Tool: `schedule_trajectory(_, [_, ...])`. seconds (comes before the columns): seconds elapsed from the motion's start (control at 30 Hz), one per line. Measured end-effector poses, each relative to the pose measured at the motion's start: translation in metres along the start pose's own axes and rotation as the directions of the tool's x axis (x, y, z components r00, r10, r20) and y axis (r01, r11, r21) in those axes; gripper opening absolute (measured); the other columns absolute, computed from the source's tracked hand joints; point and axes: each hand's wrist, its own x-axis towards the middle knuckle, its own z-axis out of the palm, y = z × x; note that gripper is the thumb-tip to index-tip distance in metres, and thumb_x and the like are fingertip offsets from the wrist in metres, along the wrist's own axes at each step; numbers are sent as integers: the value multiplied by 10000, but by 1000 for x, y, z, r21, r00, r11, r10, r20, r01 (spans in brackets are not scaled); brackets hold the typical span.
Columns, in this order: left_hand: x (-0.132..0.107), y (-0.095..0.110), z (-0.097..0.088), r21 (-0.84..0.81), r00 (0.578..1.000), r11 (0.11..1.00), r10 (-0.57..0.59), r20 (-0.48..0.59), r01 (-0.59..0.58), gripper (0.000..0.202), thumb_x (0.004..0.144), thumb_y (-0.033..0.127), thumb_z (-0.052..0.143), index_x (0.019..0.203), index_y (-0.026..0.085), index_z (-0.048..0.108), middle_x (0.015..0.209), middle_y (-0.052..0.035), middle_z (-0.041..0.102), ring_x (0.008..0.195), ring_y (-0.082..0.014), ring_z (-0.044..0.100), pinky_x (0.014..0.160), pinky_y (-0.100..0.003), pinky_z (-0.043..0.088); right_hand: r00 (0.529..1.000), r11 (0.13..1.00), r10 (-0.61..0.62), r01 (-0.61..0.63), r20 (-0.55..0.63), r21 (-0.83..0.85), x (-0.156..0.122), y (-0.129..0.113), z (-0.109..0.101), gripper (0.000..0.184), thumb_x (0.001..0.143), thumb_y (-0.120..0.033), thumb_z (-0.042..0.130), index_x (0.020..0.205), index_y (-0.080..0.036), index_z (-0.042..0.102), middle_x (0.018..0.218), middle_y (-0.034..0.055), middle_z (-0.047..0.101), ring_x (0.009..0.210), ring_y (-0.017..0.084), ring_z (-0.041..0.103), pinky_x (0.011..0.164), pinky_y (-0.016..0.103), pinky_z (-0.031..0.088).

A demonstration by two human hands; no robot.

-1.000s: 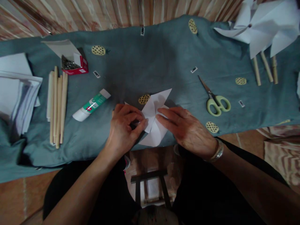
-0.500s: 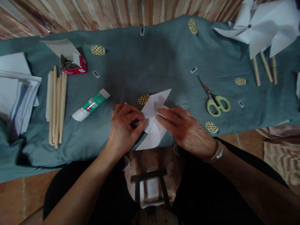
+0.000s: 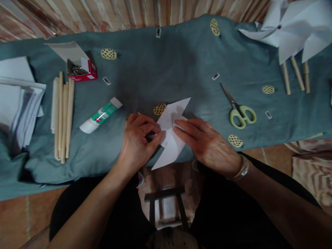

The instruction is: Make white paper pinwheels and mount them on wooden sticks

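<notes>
A white paper pinwheel [image 3: 171, 131] lies half-folded on the teal cloth [image 3: 166, 65] at the near edge. My left hand [image 3: 137, 141] is curled over its left side, thumb and fingers pinching folded points at the centre. My right hand [image 3: 204, 141] lies flat on the right side, fingertips pressing the paper near the centre. One pointed flap sticks up to the far right, another hangs toward me over the cloth's edge.
A glue tube [image 3: 101, 116] and a bundle of wooden sticks [image 3: 62, 117] lie to the left, beside a red box of pins [image 3: 81, 71] and stacked white paper [image 3: 18, 100]. Green scissors [image 3: 238, 110] lie to the right. Finished pinwheels on sticks [image 3: 293, 38] rest far right.
The paper's near flap has slid slightly lower over the cloth's edge. Both hands stay in place at the pinwheel's centre.
</notes>
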Motion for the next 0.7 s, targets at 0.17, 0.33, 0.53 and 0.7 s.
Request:
schedule_trajectory(0.17, [0, 0, 0, 13, 1000, 1000, -4, 11, 3, 179, 822, 307, 669, 670, 211, 661, 813, -32, 674, 891, -225, 583, 829, -410, 467, 1000, 1000, -6, 6, 4, -11, 0, 0, 0, 368, 975, -140, 353, 1302, -86, 512, 1368, 136, 545, 1180, 274, 473, 973, 455, 492])
schedule_trajectory(0.33, [1, -1, 2, 22, 1000, 1000, -4, 3, 4, 188, 818, 322, 678, 663, 219, 653, 817, -28, 674, 889, -227, 585, 804, -409, 462, 1000, 999, 2, -2, 2, -39, -1, 0, 1, 358, 976, -141, 356, 1304, -121, 498, 1383, 113, 530, 1188, 268, 483, 987, 441, 483])
schedule_trajectory(0.53, [1, -2, 4, 28, 1000, 1000, 4, 0, -4, 189, 815, 328, 692, 664, 221, 654, 813, -23, 676, 850, -221, 585, 799, -416, 446, 1000, 999, -9, 10, 22, -41, -1, 1, 0, 366, 988, -163, 334, 1310, -98, 494, 1386, 128, 525, 1196, 269, 459, 984, 446, 482])
schedule_trajectory(0.7, [1, -2, 6, 22, 1000, 1000, -14, -17, 14, 222, 804, 367, 709, 649, 221, 646, 802, -28, 667, 859, -226, 581, 791, -408, 452, 1000, 999, -11, 12, 27, -30, -1, 1, 0, 372, 988, -159, 330, 1306, -80, 507, 1390, 139, 526, 1192, 276, 454, 980, 459, 487])
